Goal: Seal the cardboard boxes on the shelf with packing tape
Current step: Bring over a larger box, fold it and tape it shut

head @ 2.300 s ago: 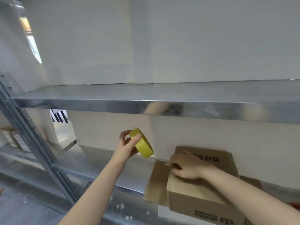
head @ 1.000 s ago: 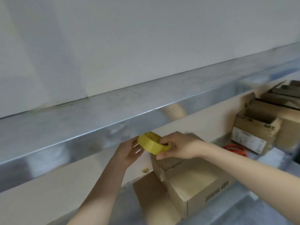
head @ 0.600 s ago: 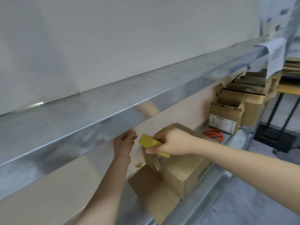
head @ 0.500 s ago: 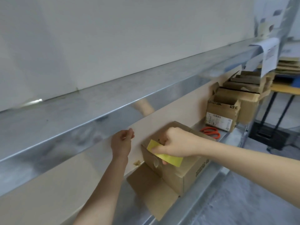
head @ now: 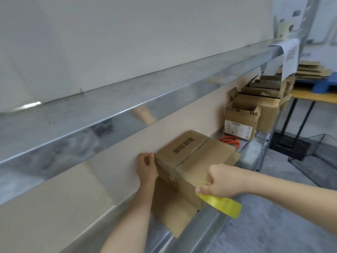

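Yellow tape roll (head: pixel 221 204) gripped in curled right hand (head: pixel 221 181), lower centre; left hand (head: pixel 146 168) pinches the tape strip (head: pixel 172 170) against the cardboard box (head: pixel 191 157), left end, mid-frame. Box sits on the metal shelf (head: pixel 252 152), orange scissors (head: pixel 230 141) beyond.

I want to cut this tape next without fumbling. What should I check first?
1. Right hand grips the yellow tape roll: ok.
2. Left hand braces the left end of the cardboard box: ok.
3. Top seam covered by fresh tape: cannot tell.
4. Loose flap tucked in: not ok, it lies on the shelf.
5. Orange scissors within reach: ok, just beyond the box.
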A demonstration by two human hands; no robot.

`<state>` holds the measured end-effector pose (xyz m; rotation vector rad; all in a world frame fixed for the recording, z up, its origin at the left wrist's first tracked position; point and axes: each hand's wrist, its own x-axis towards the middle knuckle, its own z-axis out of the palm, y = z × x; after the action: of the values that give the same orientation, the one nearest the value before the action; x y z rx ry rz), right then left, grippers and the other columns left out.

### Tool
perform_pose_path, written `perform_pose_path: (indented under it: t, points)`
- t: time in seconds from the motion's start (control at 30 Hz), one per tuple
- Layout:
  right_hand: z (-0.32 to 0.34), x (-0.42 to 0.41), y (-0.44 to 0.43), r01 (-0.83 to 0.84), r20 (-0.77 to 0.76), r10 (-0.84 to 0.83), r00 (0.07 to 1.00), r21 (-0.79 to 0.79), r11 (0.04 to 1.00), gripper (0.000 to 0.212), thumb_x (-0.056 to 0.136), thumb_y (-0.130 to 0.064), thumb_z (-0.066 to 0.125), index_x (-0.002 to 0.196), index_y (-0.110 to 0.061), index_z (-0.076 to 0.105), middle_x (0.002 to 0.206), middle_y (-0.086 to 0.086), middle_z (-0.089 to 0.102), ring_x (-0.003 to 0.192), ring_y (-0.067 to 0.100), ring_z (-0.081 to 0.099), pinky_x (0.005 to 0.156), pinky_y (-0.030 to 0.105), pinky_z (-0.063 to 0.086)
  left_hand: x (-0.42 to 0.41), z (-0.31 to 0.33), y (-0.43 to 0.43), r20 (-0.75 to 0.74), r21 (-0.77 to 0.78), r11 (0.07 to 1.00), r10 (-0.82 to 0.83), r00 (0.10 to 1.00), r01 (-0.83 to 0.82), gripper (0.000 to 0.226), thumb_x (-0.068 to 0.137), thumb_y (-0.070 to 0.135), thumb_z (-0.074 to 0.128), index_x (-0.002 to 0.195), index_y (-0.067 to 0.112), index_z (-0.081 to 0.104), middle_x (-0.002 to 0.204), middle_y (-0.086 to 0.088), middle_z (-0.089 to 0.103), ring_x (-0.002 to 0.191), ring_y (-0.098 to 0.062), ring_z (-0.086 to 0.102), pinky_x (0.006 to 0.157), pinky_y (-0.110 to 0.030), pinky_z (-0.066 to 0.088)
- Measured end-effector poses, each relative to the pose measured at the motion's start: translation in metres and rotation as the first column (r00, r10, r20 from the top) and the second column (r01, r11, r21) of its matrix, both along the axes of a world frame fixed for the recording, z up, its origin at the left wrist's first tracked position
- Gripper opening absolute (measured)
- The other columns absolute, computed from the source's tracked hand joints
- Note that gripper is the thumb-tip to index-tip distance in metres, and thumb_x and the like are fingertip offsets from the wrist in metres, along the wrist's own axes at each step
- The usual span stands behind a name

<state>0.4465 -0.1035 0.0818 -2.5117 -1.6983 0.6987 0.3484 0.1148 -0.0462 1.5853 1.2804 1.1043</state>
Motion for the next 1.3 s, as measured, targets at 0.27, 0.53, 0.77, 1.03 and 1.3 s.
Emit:
perform_pose_path:
  t: [0.27,0.53,0.77,1.03,1.3]
  points:
    - [-0.007,-0.007,-0.007,0.082,0.027,-0.083,0.996,0.038,0.996,0.056,0.087,-0.059,0.054,0.055,-0.017,0.034,0.055,0.001,0.036,0.051,0.017,0.035,0.052,0.029,0.029,0.010,-0.007,-0.008,0.028,0.020,0.998,0.055,0.998,-0.056,0.016,0.099,0.026,0.049,0.088,0.014,0.049,0.083,-0.004,0.060,0.082,-0.025,0.056,0.072,-0.028,0.035]
    - [0.003,-0.007,-0.010,0.071,0.063,-0.072,0.995,0.007,0.997,0.055,0.084,-0.059,0.056,0.053,-0.018,0.037,0.054,-0.002,0.038,0.053,0.016,0.038,0.049,0.027,0.030,0.010,-0.006,-0.007,-0.032,0.022,0.996,0.091,0.995,-0.091,0.020,0.099,0.029,0.048,0.088,0.013,0.046,0.081,-0.003,0.057,0.086,-0.032,0.058,0.071,-0.032,0.036]
    - [0.013,0.000,-0.018,0.042,-0.140,-0.054,0.989,-0.091,0.995,0.041,0.077,-0.040,0.063,0.048,-0.016,0.047,0.048,-0.009,0.055,0.047,0.007,0.045,0.044,0.016,0.032,0.012,-0.007,-0.003,-0.062,0.003,0.995,0.098,0.993,-0.098,0.018,0.099,0.028,0.049,0.088,0.013,0.047,0.081,-0.003,0.057,0.086,-0.033,0.060,0.074,-0.034,0.040]
    - [0.001,-0.002,-0.031,0.065,-0.005,-0.065,0.998,-0.025,0.998,0.061,0.085,-0.058,0.059,0.051,-0.017,0.029,0.046,-0.003,0.030,0.046,0.012,0.033,0.053,0.027,0.032,0.010,-0.017,0.000,-0.028,0.030,0.997,0.071,0.997,-0.070,0.017,0.098,0.024,0.052,0.087,0.012,0.051,0.080,-0.002,0.060,0.084,-0.030,0.061,0.071,-0.030,0.039]
    - [-0.012,0.007,-0.036,0.107,0.032,-0.106,0.994,-0.015,0.994,0.060,0.084,-0.061,0.056,0.054,-0.018,0.027,0.052,-0.002,0.031,0.052,0.015,0.038,0.055,0.027,0.033,0.015,-0.017,-0.004,0.015,0.059,0.989,0.135,0.991,-0.135,0.018,0.097,0.025,0.053,0.093,0.007,0.057,0.084,-0.001,0.060,0.087,-0.029,0.060,0.071,-0.028,0.036]
